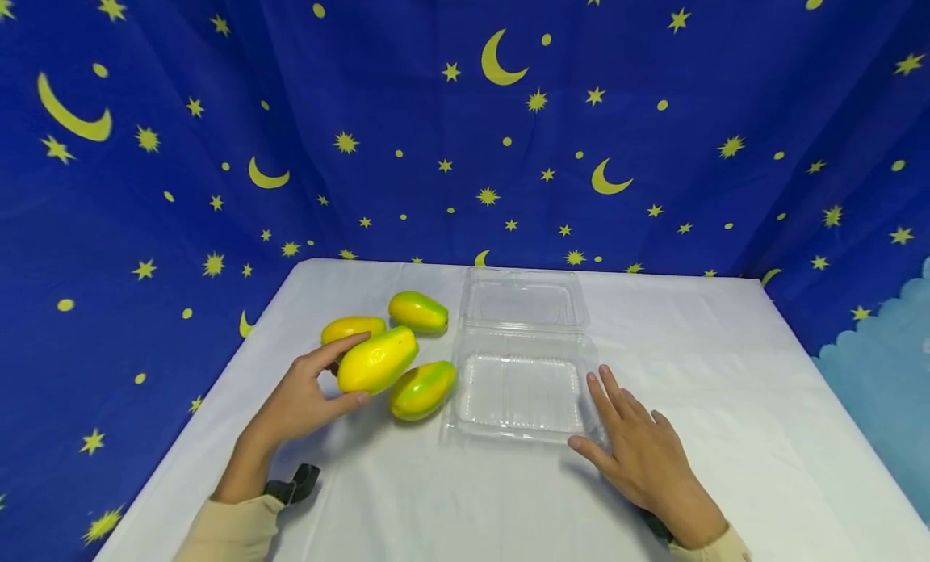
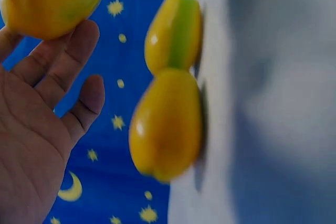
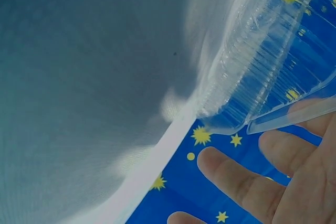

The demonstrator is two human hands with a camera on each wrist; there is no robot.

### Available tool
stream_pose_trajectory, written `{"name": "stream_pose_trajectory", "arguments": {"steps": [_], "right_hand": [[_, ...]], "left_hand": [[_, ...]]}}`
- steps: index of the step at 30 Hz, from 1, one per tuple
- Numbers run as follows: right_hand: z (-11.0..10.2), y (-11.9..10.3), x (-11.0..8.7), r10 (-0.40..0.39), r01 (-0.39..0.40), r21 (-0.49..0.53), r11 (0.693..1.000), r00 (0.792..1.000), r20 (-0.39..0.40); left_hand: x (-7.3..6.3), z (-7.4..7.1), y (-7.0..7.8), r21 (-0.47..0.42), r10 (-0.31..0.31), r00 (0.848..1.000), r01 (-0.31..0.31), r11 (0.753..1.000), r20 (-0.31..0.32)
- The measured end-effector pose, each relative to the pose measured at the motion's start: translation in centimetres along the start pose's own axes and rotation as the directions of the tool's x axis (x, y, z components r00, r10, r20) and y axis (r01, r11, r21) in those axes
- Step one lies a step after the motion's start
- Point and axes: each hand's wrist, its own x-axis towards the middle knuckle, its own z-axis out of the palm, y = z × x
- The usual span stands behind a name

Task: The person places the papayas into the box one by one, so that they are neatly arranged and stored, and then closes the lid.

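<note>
The step in hand is judged to be lifting a yellow-green fruit. The left hand grips it between thumb and fingers, raised above the bench. The right hand is spread wide beside the right rim of the open clear container; contact cannot be confirmed. Any move toward the container calls for clearing the loose fruit between.

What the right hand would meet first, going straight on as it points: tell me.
Likely the open clear container, at its right rim; whether the right hand would pass above it is unclear.
</note>
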Motion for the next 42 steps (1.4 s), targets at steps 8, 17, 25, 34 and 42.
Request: {"name": "stream_pose_trajectory", "arguments": {"steps": [8,17,25,34,42], "right_hand": [[0.2,0.2,-0.1,0.004,-0.004,-0.006,1.000,1.000,-0.011],[0.3,0.0,-0.1,-0.012,0.013,0.003,1.000,1.000,-0.027],[0.1,0.0,-0.1,-0.002,0.002,-0.010,1.000,1.000,-0.027],[0.1,-0.2,-0.3,0.024,-0.024,-0.007,1.000,1.000,0.006],[0.2,-0.4,-0.1,0.020,-0.020,-0.029,0.999,1.000,0.005]], "left_hand": [[3.5,1.7,3.1,-0.034,0.083,0.995,-0.081,0.996,0.060],[6.0,4.2,4.7,-0.066,0.155,0.984,-0.149,0.987,0.090],[7.5,5.5,5.7,-0.117,0.224,0.969,-0.213,0.970,0.100],[8.2,7.0,7.3,-0.138,0.275,0.954,-0.258,0.956,0.123],[8.3,9.0,8.5,-0.181,0.297,0.942,-0.268,0.946,0.158]]}}
